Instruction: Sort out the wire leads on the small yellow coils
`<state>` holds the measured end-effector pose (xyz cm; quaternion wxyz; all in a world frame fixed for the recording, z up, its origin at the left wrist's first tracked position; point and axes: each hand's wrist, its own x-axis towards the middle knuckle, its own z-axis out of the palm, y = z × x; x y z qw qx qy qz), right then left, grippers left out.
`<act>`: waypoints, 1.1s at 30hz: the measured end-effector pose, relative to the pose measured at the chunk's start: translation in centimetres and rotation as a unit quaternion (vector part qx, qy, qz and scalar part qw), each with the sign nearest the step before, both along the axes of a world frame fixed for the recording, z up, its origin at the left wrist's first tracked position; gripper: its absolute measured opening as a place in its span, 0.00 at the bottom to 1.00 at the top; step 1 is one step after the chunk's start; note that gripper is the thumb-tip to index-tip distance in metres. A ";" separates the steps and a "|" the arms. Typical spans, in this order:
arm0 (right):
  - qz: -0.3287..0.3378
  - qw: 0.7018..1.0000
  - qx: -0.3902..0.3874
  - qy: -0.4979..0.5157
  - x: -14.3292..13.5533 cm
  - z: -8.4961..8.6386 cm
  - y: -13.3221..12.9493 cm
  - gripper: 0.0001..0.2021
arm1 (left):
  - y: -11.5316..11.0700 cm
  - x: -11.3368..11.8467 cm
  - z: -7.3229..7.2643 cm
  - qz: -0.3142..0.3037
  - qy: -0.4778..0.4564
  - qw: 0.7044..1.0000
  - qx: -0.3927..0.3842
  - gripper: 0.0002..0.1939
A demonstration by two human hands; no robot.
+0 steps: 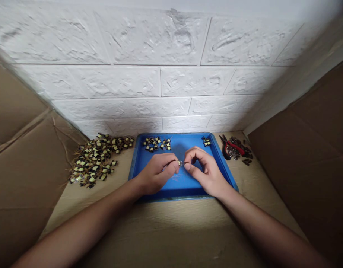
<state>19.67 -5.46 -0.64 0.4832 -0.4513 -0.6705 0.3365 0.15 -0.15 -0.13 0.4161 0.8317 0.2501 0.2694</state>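
Over the blue tray [160, 182], my left hand [160, 171] pinches a small yellow-and-black component [179, 163] with metal pins pointing right. Close to those pins, my right hand [203, 169] has its thumb and forefinger pressed together; whatever is between them is too small to make out. The fingertips of both hands nearly meet, with a narrow gap between. Inside the tray, similar components [153, 143] lie in a group at the back left, and a few more [206, 141] at the back right. Thin wire scraps [175, 178] lie on the tray floor.
A large pile of yellow-and-black components [95, 158] with brown wires covers the table's left side. Red-handled pliers [235, 147] rest on small metal parts [232, 152] right of the tray. Cardboard panels [17, 149] [308, 141] flank the table, and a white brick-pattern wall [137, 82] stands behind.
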 end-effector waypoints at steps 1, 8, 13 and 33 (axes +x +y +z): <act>0.004 1.000 0.003 0.006 0.0 0.0 0.0 0.02 | 0.0 0.0 0.0 0.001 0.001 1.000 0.000 0.17; -0.009 0.999 0.023 0.025 -0.1 0.0 0.0 0.05 | 0.0 0.0 0.0 0.007 0.014 1.000 0.004 0.18; -0.021 0.998 0.043 0.032 -0.1 -0.1 0.0 0.05 | 0.0 0.0 0.0 0.008 0.014 1.000 0.001 0.18; 0.022 1.000 0.016 0.003 -0.1 0.3 0.0 0.06 | 0.0 0.1 0.0 0.001 0.014 1.000 0.006 0.18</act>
